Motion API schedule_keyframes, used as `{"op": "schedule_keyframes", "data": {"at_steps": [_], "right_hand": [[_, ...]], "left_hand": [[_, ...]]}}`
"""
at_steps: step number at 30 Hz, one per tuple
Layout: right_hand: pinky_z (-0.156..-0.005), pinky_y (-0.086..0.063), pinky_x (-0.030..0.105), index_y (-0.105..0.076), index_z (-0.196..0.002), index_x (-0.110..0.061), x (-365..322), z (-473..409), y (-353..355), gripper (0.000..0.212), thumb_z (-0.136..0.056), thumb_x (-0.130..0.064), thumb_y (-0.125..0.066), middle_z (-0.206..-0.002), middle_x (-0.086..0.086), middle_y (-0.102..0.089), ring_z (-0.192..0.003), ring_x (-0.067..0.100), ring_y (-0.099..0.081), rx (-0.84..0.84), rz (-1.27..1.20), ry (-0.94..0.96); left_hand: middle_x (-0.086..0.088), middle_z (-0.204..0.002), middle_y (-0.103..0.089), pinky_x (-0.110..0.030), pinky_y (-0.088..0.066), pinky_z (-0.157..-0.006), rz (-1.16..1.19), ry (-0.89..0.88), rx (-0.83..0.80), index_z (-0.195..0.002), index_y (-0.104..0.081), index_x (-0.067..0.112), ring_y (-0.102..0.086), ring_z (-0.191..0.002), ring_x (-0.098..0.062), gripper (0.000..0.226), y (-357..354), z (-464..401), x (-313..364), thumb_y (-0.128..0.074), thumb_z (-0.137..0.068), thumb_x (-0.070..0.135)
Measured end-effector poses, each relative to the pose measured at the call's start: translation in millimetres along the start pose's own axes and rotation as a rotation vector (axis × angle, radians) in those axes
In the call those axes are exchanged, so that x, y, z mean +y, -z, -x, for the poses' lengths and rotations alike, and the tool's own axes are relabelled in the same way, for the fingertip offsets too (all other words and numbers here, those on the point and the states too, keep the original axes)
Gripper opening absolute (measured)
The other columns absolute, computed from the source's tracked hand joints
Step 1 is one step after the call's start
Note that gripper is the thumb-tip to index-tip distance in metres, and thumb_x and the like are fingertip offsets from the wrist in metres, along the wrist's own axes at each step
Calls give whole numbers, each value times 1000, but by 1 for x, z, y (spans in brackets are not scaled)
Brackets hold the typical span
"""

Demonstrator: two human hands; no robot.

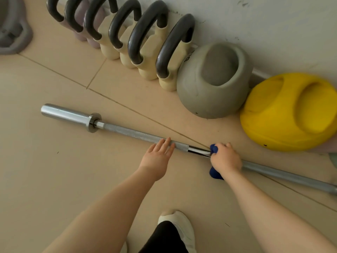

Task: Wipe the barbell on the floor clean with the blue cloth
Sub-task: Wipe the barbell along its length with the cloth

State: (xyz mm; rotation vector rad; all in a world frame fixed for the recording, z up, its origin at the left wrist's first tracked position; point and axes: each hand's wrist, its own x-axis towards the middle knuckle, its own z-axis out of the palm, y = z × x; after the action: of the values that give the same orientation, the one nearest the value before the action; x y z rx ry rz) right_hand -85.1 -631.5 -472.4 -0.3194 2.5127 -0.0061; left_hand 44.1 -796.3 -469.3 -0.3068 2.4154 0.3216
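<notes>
Beige floor tiles carry the barbell point(138, 136); left hand point(157, 157) lies flat steadying it, right hand point(225, 158) grips the blue cloth point(214, 148) mid-shaft, both ends seemingly left to wipe

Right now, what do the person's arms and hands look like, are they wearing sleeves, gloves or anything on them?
Both arms are bare all the way down: no sleeves in view. The left hand and right hand have no gloves, and no rings, watch or wristbands show. Fingernails look short and unpainted on the left hand. Lower down, a black trouser leg and a white shoe show.
</notes>
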Motion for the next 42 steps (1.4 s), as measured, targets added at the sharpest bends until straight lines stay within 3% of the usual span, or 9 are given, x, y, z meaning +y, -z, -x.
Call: {"op": "schedule_keyframes", "data": {"at_steps": [7, 12, 16, 20, 25, 29, 32, 36, 42], "right_hand": [[-84, -45, 37, -47, -121, -12, -94, 19, -24, 31, -91, -19, -45, -131, 9, -39, -115, 32, -45, -46, -166, 291], [-84, -45, 39, -46, -124, -17, -108, 18, -36, 35, -89, -19, -48, -128, 8, -45, -113, 30, -46, 3, -99, 447], [-73, -48, 36, -52, -117, -21, -105, 10, -33, 28, -89, -18, -49, -118, 7, -51, -102, 29, -53, 18, -69, 314], [-76, -46, 35, -47, -124, -11, -157, 18, -43, 31, -93, -14, -45, -124, 14, -46, -108, 31, -49, 25, 44, 266], [-81, -47, 37, -38, -135, -17, -223, 24, -50, 47, -89, -22, -50, -132, 9, -38, -114, 31, -47, -85, 32, 511], [-70, -45, 35, -49, -120, -16, -231, 20, -42, 31, -89, -19, -46, -115, 9, -49, -100, 30, -55, -37, 98, 396], [-71, -43, 34, -45, -121, -9, -272, 29, -46, 31, -91, -13, -45, -121, 12, -46, -105, 31, -52, -32, 212, 374], [-68, -42, 36, -41, -119, -8, -337, 40, -59, 34, -87, -12, -51, -123, 12, -41, -106, 33, -48, -140, 77, 400], [-95, -39, 34, -41, -131, -12, -340, 37, -43, 41, -90, -9, -44, -135, 10, -44, -118, 27, -46, -162, -245, 278]], "left_hand": [[2, -159, -3, -32, -6, -118, 63, -14, -108, -151, -8, 18, -9, -145, -15, 65, 29, -8, -9, -34, -92, 4], [-3, -158, -6, -32, -21, -114, 434, 125, 64, -147, -22, 12, -18, -143, -24, 57, 29, -3, -23, -39, -93, 4], [-5, -154, -22, -30, -26, -110, 635, 247, 239, -139, -39, 10, -26, -140, -22, 44, 34, -1, -56, -41, -95, 7], [-4, -145, -40, -35, -33, -107, 517, 185, 355, -129, -52, 9, -41, -128, -25, 38, 46, 5, -103, -44, -91, 5], [-6, -137, -48, -39, -38, -102, 442, 192, 442, -124, -56, 6, -49, -119, -29, 36, 52, 21, -182, -46, -89, 2], [-7, -134, -51, -40, -37, -103, 425, 220, 467, -122, -57, 5, -48, -120, -29, 34, 51, 33, -251, -48, -89, 3], [-5, -139, -45, -40, -32, -105, 326, 267, 454, -127, -53, 8, -41, -126, -28, 38, 49, 34, -292, -47, -89, 4], [-6, -143, -38, -40, -35, -103, 433, 401, 454, -133, -45, 8, -38, -127, -28, 39, 52, 34, -341, -38, -95, 8], [-11, -144, -38, -36, -29, -109, 752, 531, 437, -136, -42, 3, -38, -130, -28, 40, 32, 43, -391, -32, -99, 13]]}}
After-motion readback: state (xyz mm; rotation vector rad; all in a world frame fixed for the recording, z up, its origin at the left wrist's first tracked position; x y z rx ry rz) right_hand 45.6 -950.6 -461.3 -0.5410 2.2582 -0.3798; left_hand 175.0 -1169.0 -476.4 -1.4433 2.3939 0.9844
